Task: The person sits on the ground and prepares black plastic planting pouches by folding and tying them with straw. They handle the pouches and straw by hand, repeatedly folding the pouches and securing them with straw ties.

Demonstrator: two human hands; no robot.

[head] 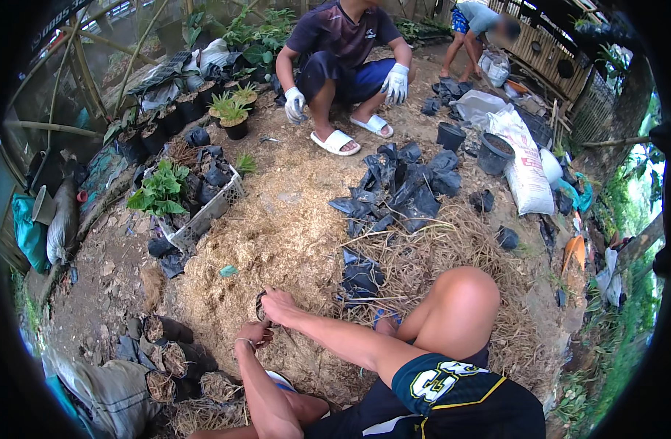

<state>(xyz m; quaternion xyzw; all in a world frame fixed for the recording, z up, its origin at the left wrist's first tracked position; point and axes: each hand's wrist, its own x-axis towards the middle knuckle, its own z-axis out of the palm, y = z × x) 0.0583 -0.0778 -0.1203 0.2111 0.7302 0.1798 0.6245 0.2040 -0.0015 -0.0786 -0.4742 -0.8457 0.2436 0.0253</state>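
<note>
Low over the pale, sawdust-like litter (291,230), my right hand (279,305) is closed on a small dark item (260,307) that seems to be a black plastic grow bag. My left hand (253,333), with a thin band at its wrist, touches the lower side of the same item; its fingers are bent round it. The two hands are close together, and they hide most of what they hold. Beyond them a small green scrap (228,270) lies on the litter. Black plastic bags (363,277) lie to the right, beside dry straw (445,252).
A plastic crate (204,222) with leafy plants stands ahead left. Filled black bags (179,359) lie near left. A person in gloves (346,71) squats ahead; another person (472,33) bends over farther back. Black pots (494,153) and a white sack (522,164) stand right.
</note>
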